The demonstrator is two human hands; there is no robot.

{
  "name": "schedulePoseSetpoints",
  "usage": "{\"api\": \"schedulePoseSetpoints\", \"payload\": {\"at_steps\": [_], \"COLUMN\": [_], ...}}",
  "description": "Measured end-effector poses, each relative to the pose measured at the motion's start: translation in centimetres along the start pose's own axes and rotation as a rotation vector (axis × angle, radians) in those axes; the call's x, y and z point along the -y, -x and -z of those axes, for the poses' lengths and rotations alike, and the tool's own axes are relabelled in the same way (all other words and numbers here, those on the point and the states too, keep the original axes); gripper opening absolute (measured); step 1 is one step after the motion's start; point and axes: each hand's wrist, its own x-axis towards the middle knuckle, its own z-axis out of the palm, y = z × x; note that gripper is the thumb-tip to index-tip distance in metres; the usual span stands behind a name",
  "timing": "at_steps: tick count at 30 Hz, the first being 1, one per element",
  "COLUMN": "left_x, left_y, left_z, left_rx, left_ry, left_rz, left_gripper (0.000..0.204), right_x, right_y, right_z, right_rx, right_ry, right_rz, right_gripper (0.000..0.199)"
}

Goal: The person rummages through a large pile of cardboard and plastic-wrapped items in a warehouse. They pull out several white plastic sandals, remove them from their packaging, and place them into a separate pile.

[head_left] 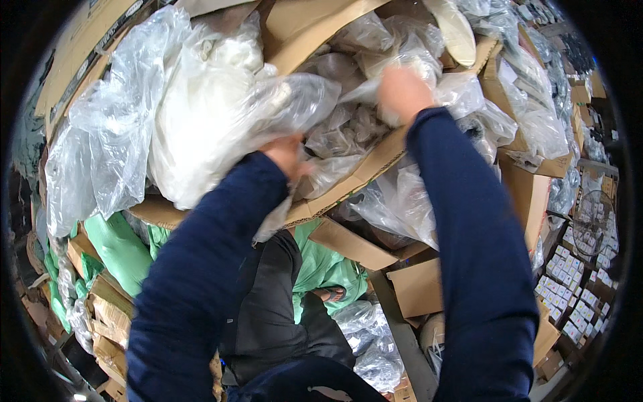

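The left hand (287, 154) grips the lower edge of a bulging clear plastic bag (221, 114) packed with soft white material, lying on the flap of an open cardboard box (355, 177). The right hand (402, 90), motion-blurred, seems closed on crinkled clear bags (395, 53) inside that box. Glossy green bags (120, 248) lie below, partly hidden by the dark-blue sleeves.

Green bags (120, 244), fan (594, 224), small boxes (569, 281).
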Motion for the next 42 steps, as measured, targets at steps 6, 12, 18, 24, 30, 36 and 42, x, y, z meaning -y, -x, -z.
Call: {"api": "schedulePoseSetpoints", "payload": {"at_steps": [6,12,18,24,30,36,42], "left_x": [8.8,3.6,3.2,4.3,2.6,0.2,-1.8], "left_y": [2.5,2.1,4.7,8.6,6.6,6.3,6.6], "left_z": [-5.0,1.7,4.8,9.6,13.7,15.5,14.7], "left_rx": [-0.102,-0.155,-0.295,-0.738,-0.645,-0.655,-0.725], "left_ry": [-0.283,0.051,0.044,-0.149,-0.040,0.062,-0.030], "left_rz": [-0.011,0.205,0.311,-0.201,0.033,0.049,0.018], "left_gripper": [0.048,0.058,0.063,0.062,0.055,0.064,0.070], "right_x": [-0.8,3.5,7.7,5.1,-1.4,-0.3,6.4], "right_y": [-2.1,2.0,5.0,4.2,0.5,-2.1,-4.8], "right_z": [9.5,5.1,-6.5,-8.7,-0.8,2.7,-8.2], "right_rx": [-0.007,0.577,0.257,0.224,0.091,0.529,-0.300], "right_ry": [-0.622,-0.421,-0.112,-0.142,-0.038,-0.624,-0.017], "right_rz": [-0.386,0.411,0.028,0.061,0.214,-0.111,0.025], "right_gripper": [0.021,0.027,0.086,0.054,0.047,0.031,0.052]}}
